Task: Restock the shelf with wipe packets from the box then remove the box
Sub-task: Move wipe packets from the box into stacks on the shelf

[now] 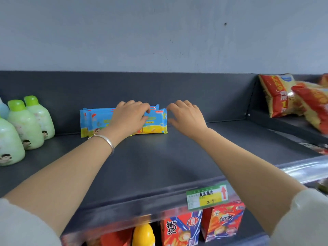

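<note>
Here, blue-and-yellow wipe packets (154, 124) stand upright, gripped by the left hand (129, 118).

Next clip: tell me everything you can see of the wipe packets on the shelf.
The wipe packets are flat, glossy film packs, blue above and yellow below, with cartoon print and crimped ends. They stand on their long edges, one behind another, at the back of the dark grey shelf; the exact count is unclear. The left hand grips the front pack's top edge. The right hand hovers at the right end, fingers loosely curled; contact cannot be told.
</note>
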{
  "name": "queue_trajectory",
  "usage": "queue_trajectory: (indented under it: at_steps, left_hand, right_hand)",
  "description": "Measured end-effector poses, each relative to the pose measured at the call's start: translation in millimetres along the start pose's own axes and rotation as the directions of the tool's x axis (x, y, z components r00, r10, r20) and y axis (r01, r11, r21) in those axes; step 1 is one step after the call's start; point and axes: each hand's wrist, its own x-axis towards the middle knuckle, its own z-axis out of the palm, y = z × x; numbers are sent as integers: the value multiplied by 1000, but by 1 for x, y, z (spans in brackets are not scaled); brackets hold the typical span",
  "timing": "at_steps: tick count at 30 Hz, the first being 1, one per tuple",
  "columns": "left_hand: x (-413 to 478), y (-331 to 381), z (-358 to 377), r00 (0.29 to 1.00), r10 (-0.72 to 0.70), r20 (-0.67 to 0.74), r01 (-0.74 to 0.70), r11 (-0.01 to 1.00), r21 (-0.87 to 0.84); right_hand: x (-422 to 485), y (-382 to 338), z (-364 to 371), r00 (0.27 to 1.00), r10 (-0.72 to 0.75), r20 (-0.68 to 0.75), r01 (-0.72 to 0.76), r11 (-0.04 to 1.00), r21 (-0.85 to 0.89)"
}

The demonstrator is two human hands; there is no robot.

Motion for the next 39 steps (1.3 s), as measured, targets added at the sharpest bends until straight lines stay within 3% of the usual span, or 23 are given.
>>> queue_trajectory:
  at_steps: [6, 17, 22, 27, 39]
  left_hand:
    - [11, 109, -6, 991, 122, -54, -126, 990, -63]
    - [-5, 366, 3, 927, 367, -73, -374, 891, -257]
    - [-29, 466, 33, 882, 470, 21, -437, 835, -334]
    - [-46, 538, 60, 785, 611, 101, -523, 742, -420]
    - [-48, 632, 163, 614, 747, 255, -521, 626, -580]
  right_hand:
    - [-71, 70, -41, 997, 53, -52, -57, 996, -65]
    - [-277, 244, -114, 949, 314, 25, -306, 938, -166]
    - [-371, 300, -122, 885, 454, 102, -424, 877, -225]
    - [-438, 339, -113, 795, 577, 188, -525, 809, -263]
    - [-506, 395, -69, 564, 752, 342, -679, 657, -326]
